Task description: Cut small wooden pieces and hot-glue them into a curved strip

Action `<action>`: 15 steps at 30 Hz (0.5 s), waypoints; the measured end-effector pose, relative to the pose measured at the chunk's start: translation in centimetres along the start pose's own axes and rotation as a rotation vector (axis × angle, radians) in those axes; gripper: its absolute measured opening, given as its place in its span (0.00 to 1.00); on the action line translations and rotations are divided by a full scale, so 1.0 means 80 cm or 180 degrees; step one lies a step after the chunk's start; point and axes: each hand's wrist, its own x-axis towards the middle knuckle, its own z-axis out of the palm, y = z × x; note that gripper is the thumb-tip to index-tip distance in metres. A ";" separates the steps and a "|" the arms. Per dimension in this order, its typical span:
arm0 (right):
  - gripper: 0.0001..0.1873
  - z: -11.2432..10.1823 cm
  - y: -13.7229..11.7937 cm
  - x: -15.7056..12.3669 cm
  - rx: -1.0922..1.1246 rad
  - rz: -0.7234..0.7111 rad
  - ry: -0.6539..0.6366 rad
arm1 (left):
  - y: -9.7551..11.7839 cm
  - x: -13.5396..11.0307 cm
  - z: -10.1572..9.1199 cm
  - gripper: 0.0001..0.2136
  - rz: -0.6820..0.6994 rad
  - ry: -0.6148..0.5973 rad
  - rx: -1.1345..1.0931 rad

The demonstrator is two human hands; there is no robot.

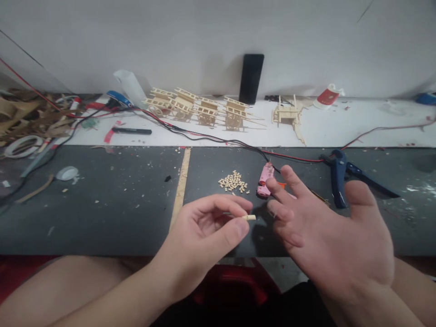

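Pinching a wooden peg (250, 217) in the left hand (204, 229) grip, end exposed for access; holding the right hand (329, 234) grip open, empty.

No readable text anywhere. Red-and-white tube (327, 96), far right on the surface (374, 125), carries a label, too blurred to read.

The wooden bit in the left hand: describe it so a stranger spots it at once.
Start at the dark mat on the near bench and find the left hand above its front edge. The small pale wooden piece sticks out between thumb and forefinger; unlike the loose pile of like pieces behind, it is single and held.
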 end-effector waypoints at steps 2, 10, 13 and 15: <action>0.33 0.002 0.003 0.000 0.0132 0.0127 -0.0006 | -0.002 -0.002 0.004 0.04 0.0010 -0.0038 -0.0105; 0.38 0.001 0.013 -0.002 0.0769 0.0533 -0.0081 | -0.003 -0.005 0.008 0.06 0.0970 -0.0359 0.0619; 0.37 0.000 0.015 -0.003 0.0803 0.0580 -0.0204 | -0.001 -0.005 0.011 0.07 0.1523 -0.0390 0.1022; 0.37 -0.003 0.017 -0.004 0.0818 0.0578 -0.0341 | 0.000 -0.004 0.014 0.07 0.1758 -0.0354 0.1179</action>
